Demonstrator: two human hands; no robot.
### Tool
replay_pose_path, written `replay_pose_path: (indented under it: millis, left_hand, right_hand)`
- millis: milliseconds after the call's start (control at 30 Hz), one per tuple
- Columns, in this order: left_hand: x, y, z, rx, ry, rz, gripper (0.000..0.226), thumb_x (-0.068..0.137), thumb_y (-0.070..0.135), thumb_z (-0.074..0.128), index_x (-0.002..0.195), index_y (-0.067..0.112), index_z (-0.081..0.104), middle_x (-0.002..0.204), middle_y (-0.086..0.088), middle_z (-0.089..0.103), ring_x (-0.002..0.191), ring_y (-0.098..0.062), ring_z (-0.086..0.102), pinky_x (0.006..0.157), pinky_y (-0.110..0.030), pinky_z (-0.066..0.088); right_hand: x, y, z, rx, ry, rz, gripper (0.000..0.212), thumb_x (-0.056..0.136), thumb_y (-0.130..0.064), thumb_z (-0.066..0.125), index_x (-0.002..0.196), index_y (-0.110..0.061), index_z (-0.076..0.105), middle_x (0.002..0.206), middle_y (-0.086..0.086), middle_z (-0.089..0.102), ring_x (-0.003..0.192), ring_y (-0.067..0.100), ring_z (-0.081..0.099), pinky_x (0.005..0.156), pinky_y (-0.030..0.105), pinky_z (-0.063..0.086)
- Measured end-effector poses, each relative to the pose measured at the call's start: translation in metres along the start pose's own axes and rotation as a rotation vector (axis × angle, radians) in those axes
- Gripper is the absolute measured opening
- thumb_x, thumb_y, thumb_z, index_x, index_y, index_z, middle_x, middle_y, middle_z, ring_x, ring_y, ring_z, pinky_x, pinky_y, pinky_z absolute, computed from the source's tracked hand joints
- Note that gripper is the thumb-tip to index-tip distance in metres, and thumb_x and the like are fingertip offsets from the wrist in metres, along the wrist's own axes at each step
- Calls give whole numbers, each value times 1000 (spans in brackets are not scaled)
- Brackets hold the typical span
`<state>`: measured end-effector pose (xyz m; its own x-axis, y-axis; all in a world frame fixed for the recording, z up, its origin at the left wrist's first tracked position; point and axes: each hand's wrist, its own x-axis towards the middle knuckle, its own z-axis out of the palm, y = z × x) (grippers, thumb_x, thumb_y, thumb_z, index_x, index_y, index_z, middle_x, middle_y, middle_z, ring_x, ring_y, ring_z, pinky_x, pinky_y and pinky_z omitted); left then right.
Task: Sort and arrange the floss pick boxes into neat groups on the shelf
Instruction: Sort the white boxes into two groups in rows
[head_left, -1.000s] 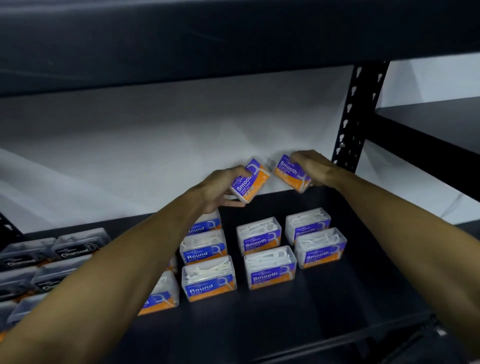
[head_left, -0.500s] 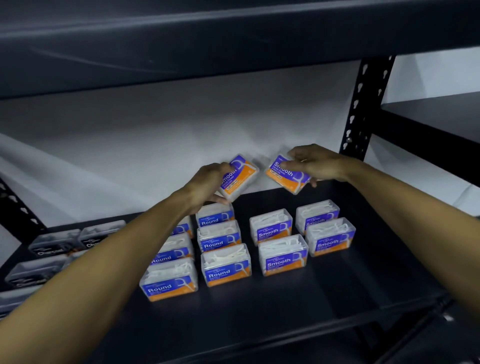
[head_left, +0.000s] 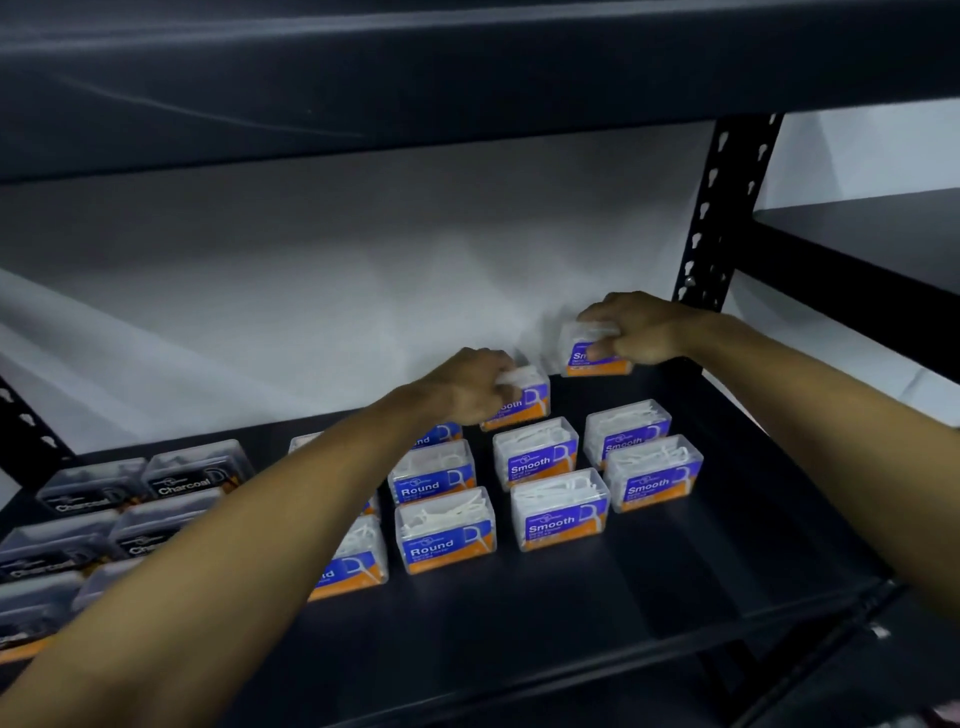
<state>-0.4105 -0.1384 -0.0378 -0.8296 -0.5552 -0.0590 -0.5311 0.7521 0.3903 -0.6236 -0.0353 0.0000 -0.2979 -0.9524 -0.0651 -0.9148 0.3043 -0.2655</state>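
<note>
1. Shelving fills the view: a dark shelf (head_left: 597, 613) carries all the boxes, with a white backdrop (head_left: 311, 291) behind it and a black perforated upright (head_left: 724, 208) at the back right corner.
2. Both forearms reach in from the near edge toward the rear of the shelf.
3. Charcoal boxes (head_left: 192, 475), dark-labelled, sit grouped at the far left, blurred and partly cut off by the frame.
4. Round boxes (head_left: 444, 530), blue and orange, stand in columns left of centre; the left forearm hides several of them.
5. Smooth boxes (head_left: 558, 509) form a two-by-two block to the right of the Round group, labels facing forward.
6. The left hand (head_left: 467, 387) is closed around the top of a fifth Smooth box (head_left: 522, 408), upright at the back, directly behind the left column of the block.
7. The right hand (head_left: 641, 332) pinches another Smooth box (head_left: 589, 358) with fingers over its clear top and thumb across its label, near the backdrop and behind the right column; whether it touches the shelf cannot be told.
</note>
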Motion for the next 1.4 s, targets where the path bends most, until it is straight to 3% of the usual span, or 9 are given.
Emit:
replay_pose_path:
  millis: [500,933,1167,1333,1400]
  left_hand:
    - [23,3,18,127,-76,-17,41,95,29,60,133,15,52,133,-7,58,116,-22,56,97,-38,48]
    - [27,2,19,108,-103,-47,46,95,33,61,136,17,46,136,-7,56,115,-23,56,93,-36,49]
    - [27,-2,20,107,-107,-46,48,92,34,64,134,19,46,133,-6,58,110,-21,58,93,-38,51]
    - [28,-4,19,100,-99,-35,49,92,32,66,135,20,46,135,-5,57,112,-21,57,91,-35,50]
    - [28,-4,19,94,-99,-28,49,92,30,66,136,20,46,136,-5,56,114,-22,57,91,-34,49]
  right_hand:
    - [7,6,20,-13,-48,0,52,94,-22,57,143,-21,39,136,8,46,122,25,46,103,40,40]
    - [12,10,33,-64,-142,-9,51,93,-20,59,141,-21,41,138,5,46,124,23,45,103,37,39]
    - [13,14,36,-66,-207,-27,45,90,-19,61,133,-22,48,133,3,49,115,21,49,100,39,42]
    - [13,16,41,-30,-242,-29,45,90,-18,62,133,-21,49,128,3,50,103,17,51,86,32,46]
    - [14,16,43,-4,-240,-22,44,90,-19,63,131,-21,50,126,4,51,102,18,53,88,35,48]
